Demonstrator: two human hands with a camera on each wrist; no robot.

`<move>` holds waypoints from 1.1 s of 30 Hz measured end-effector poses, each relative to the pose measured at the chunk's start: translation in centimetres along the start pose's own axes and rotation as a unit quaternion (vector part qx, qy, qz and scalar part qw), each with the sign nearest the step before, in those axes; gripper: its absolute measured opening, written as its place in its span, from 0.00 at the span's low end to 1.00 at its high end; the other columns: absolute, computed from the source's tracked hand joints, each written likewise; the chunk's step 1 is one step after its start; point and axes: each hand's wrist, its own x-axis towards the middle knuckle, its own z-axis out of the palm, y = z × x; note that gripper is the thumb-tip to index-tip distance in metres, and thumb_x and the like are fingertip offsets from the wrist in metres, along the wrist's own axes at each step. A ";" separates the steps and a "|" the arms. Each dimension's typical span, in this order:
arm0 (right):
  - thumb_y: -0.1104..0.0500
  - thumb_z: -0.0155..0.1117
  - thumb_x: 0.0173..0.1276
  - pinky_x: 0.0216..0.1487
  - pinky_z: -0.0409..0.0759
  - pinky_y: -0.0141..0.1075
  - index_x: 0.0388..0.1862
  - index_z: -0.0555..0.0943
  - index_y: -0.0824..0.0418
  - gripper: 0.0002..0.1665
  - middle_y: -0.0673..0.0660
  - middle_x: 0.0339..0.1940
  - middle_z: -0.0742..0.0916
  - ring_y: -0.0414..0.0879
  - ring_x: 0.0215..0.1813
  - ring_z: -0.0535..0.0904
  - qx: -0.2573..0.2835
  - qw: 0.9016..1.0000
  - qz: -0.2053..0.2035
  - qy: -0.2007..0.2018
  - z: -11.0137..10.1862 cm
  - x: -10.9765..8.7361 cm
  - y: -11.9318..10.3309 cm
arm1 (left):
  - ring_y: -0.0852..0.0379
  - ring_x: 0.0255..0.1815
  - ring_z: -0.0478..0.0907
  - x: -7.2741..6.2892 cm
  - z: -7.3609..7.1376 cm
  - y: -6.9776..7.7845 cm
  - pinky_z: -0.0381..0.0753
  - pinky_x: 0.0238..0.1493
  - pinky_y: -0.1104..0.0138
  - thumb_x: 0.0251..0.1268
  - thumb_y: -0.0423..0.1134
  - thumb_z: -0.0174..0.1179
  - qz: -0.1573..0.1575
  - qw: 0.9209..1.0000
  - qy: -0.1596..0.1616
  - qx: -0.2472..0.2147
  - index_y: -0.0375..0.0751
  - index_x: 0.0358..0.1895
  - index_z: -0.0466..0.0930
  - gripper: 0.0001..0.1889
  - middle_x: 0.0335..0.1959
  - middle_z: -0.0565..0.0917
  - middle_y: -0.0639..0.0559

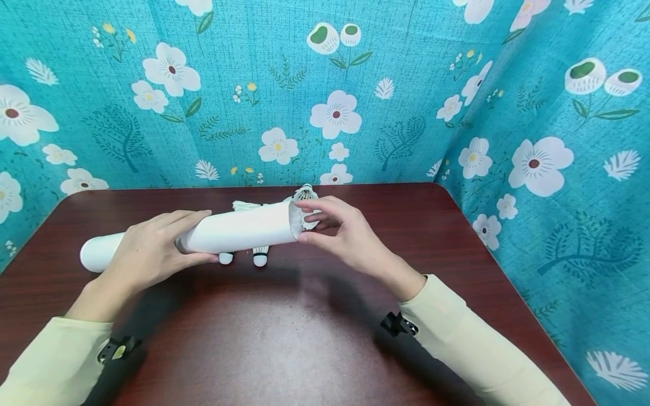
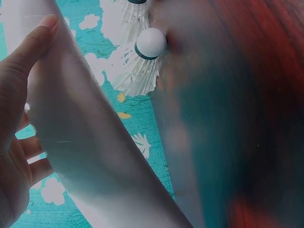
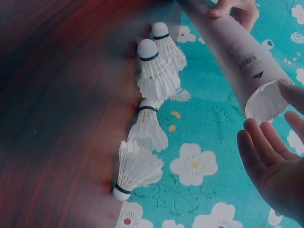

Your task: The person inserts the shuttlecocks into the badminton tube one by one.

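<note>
Now, left hand (image 1: pixel 147 248): curled round the white tube (image 1: pixel 238 230).
Right hand (image 1: pixel 350 234): loosely bent, fingers apart at the tube's right-hand mouth (image 1: pixel 293 223), gripping nothing visible.
Tube: held over the far part of the table (image 1: pixel 304 338), seemingly with feathers (image 3: pixel 263 102) just inside.
Shuttlecocks (image 3: pixel 159 78): lying outside on the table, suggesting work unfinished.
Barcode (image 3: pixel 247 61): showing only in the right wrist view, likewise the full count of four.
</note>
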 end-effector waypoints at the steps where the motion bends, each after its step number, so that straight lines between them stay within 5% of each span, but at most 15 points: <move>1: 0.68 0.78 0.57 0.49 0.84 0.43 0.63 0.80 0.62 0.33 0.59 0.55 0.84 0.51 0.50 0.85 -0.006 1.000 0.001 0.005 -0.2 0.0 0.1 | 0.44 0.49 0.83 0.0 0.0 0.0 0.82 0.36 0.46 0.34 0.61 0.82 0.001 1.000 0.003 0.001 0.47 0.64 0.80 0.47 0.53 0.85 0.46; 10: 0.68 0.77 0.59 0.47 0.85 0.45 0.56 0.84 0.62 0.25 0.55 0.51 0.85 0.50 0.47 0.87 -0.043 0.996 0.065 0.033 -1.4 0.1 3.1 | 0.45 0.49 0.84 -0.2 -0.2 -0.3 0.82 0.34 0.47 0.32 0.61 0.82 0.007 1.000 0.013 0.003 0.48 0.64 0.81 0.47 0.53 0.85 0.46; 20: 0.67 0.76 0.60 0.45 0.84 0.41 0.48 0.85 0.67 0.16 0.56 0.43 0.85 0.48 0.42 0.87 -0.162 0.982 0.095 0.024 -1.4 0.4 8.7 | 0.46 0.48 0.84 -0.4 -0.1 -0.4 0.82 0.34 0.47 0.35 0.64 0.80 0.009 1.000 0.017 -0.003 0.48 0.63 0.81 0.46 0.52 0.85 0.47; 24: 0.64 0.74 0.63 0.47 0.82 0.39 0.50 0.85 0.60 0.16 0.55 0.46 0.84 0.47 0.44 0.86 -0.271 0.959 0.076 -0.021 -1.1 0.6 9.8 | 0.46 0.48 0.84 -0.5 -0.1 -0.2 0.82 0.34 0.47 0.34 0.63 0.81 0.007 1.000 0.013 -0.004 0.48 0.64 0.81 0.46 0.52 0.85 0.47; 33: 0.65 0.67 0.67 0.37 0.82 0.39 0.52 0.86 0.53 0.16 0.55 0.43 0.83 0.47 0.39 0.82 -0.458 0.884 -0.050 -0.078 -0.1 1.5 10.8 | 0.47 0.48 0.83 -0.4 -0.1 0.1 0.82 0.36 0.48 0.34 0.60 0.82 0.004 1.000 0.011 -0.004 0.48 0.64 0.81 0.46 0.52 0.85 0.48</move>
